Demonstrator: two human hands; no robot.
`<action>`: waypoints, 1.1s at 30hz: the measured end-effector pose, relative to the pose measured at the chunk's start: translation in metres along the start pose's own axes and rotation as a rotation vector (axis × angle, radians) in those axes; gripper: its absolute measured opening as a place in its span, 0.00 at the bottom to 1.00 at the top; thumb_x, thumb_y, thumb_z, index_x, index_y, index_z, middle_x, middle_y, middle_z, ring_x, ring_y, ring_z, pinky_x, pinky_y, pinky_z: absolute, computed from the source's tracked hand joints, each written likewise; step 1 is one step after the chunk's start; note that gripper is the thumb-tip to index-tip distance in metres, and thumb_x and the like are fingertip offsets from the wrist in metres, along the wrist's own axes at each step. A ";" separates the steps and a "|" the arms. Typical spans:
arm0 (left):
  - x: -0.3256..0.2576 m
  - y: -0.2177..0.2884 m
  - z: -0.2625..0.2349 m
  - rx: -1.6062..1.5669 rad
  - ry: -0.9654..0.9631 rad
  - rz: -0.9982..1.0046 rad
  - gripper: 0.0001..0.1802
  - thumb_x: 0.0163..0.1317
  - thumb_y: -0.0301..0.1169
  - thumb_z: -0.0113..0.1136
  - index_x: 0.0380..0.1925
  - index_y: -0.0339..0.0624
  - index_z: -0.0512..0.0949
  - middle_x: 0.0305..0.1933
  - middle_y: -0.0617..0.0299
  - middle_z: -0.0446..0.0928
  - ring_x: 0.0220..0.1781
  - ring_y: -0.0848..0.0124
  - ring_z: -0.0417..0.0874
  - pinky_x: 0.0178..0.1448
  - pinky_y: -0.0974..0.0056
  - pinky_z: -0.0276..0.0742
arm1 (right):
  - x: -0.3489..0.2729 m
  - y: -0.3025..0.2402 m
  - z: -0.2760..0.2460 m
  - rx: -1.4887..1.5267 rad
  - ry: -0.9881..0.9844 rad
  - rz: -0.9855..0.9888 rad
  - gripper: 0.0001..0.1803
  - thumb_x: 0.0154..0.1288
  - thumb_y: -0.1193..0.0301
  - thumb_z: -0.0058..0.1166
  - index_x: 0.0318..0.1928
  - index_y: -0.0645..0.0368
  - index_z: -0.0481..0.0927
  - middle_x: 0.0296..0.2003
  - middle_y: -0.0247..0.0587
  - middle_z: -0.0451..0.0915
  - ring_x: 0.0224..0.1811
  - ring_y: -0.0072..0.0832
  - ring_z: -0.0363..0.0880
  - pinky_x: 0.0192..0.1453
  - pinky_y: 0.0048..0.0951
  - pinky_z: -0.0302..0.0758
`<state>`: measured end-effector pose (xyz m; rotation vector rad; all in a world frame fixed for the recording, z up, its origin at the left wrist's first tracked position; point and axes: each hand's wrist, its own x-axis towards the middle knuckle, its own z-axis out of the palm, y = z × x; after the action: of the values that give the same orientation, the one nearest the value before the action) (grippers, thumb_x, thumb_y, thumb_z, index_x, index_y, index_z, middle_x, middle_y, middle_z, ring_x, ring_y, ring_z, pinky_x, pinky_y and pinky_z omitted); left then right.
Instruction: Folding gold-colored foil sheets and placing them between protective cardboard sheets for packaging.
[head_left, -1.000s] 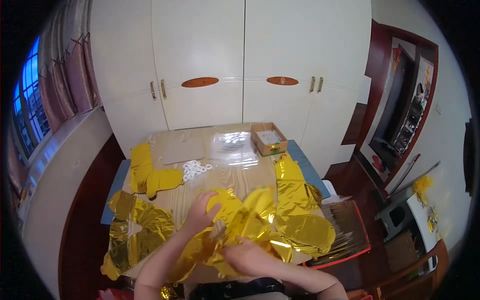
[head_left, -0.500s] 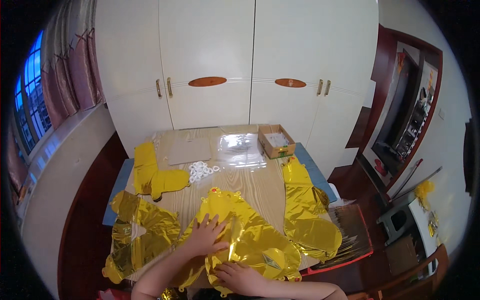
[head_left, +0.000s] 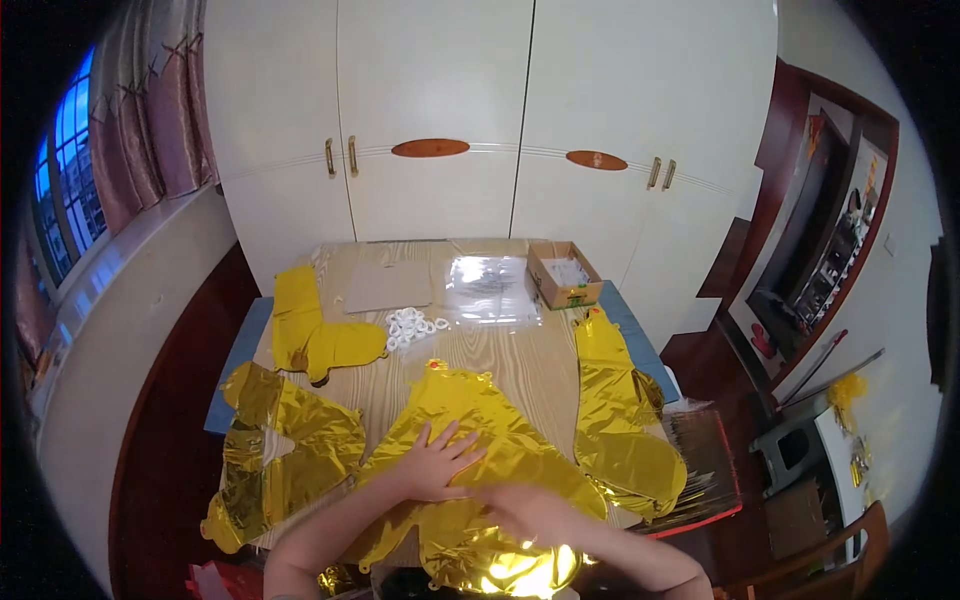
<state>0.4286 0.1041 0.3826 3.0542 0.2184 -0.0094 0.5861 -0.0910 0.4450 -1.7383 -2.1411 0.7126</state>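
At the lower centre of the frame, a flat gold foil balloon (head_left: 468, 400) lies on the wood-grain table (head_left: 490, 350), beneath both hands. The left hand (head_left: 436, 470) rests on it, palm down, fingers spread. The right hand (head_left: 522, 512), just beside it rightward, is blurred; whether it grips the foil cannot be told.

The left grip (head_left: 436, 470) lies palm down, fingers (head_left: 447, 434) spread, the bare left forearm (head_left: 340, 522) slanting in from behind it. Just right of it and nearer the body, the right grip (head_left: 517, 508) is blurred, finger pose unclear, the right forearm (head_left: 625, 555) extending rightward.
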 end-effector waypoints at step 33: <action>0.063 -0.039 -0.001 0.037 0.110 0.096 0.43 0.61 0.66 0.47 0.71 0.58 0.60 0.76 0.60 0.56 0.77 0.53 0.55 0.73 0.33 0.45 | 0.125 0.160 -0.025 -0.058 0.541 0.055 0.26 0.65 0.66 0.51 0.61 0.65 0.67 0.52 0.55 0.75 0.56 0.50 0.73 0.65 0.44 0.63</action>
<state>0.4854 0.1515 0.3800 3.1014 0.0790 0.1632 0.7020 0.0591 0.3686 -1.7694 -1.7594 0.1573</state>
